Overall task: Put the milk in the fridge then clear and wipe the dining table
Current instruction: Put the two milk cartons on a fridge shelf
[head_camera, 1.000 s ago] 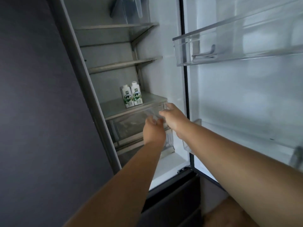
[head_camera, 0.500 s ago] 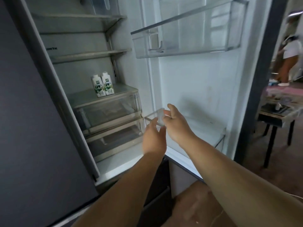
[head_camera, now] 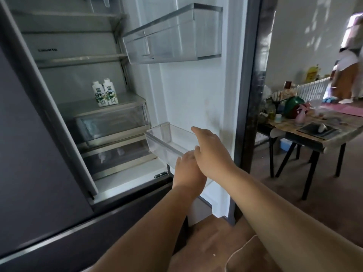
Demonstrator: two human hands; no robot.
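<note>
Milk cartons (head_camera: 105,94): two, upright, touching, on fridge shelf (head_camera: 125,101). Judged light, stiff, crushable, possibly slick; best held round mid-body. Left hand (head_camera: 187,169): on door bin (head_camera: 167,142), grip hidden, cannot tell. Right hand (head_camera: 211,152): fingers spread, relaxed, holding nothing. Desk (head_camera: 314,134): cluttered, well apart.

white-and-green milk cartons (head_camera: 105,93) — clear door bin (head_camera: 167,143), pink mat (head_camera: 351,110)
</note>
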